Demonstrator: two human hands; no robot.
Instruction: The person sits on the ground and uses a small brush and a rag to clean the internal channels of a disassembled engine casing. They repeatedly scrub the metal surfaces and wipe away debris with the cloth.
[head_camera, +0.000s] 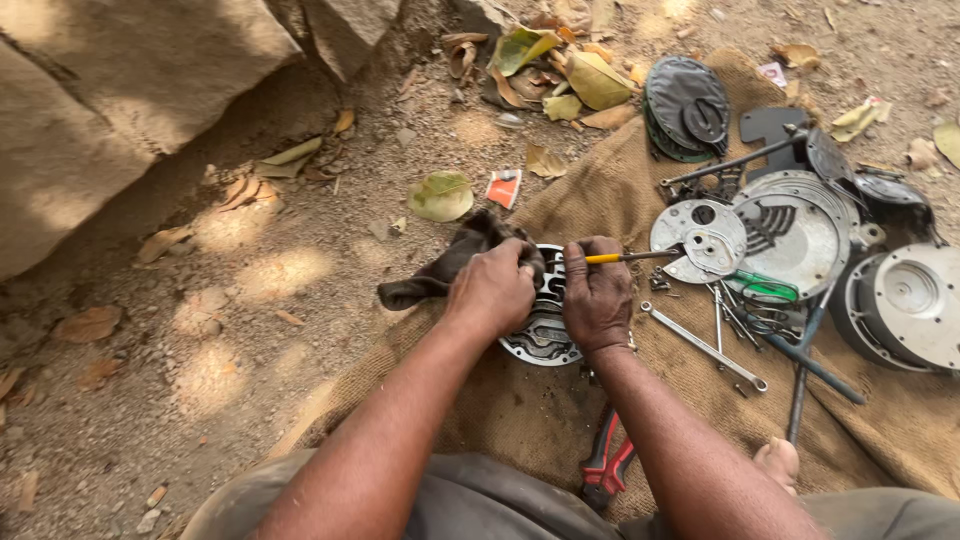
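Observation:
My left hand (492, 290) presses a dark grey rag (440, 270) down on a round metal valve plate (543, 340) that lies on brown burlap (600, 200). My right hand (598, 297) is closed around a yellow-handled tool (620, 257), a screwdriver or brush, whose shaft lies level and points right. Both hands rest over the plate and hide most of its top.
Round metal plates (790, 230), a housing (905, 305), dark covers (687, 105), spanners (705, 347) and rods lie on the burlap to the right. Red-handled pliers (605, 465) lie near my knee. Large rocks (120, 100), dry leaves and sandy ground fill the left.

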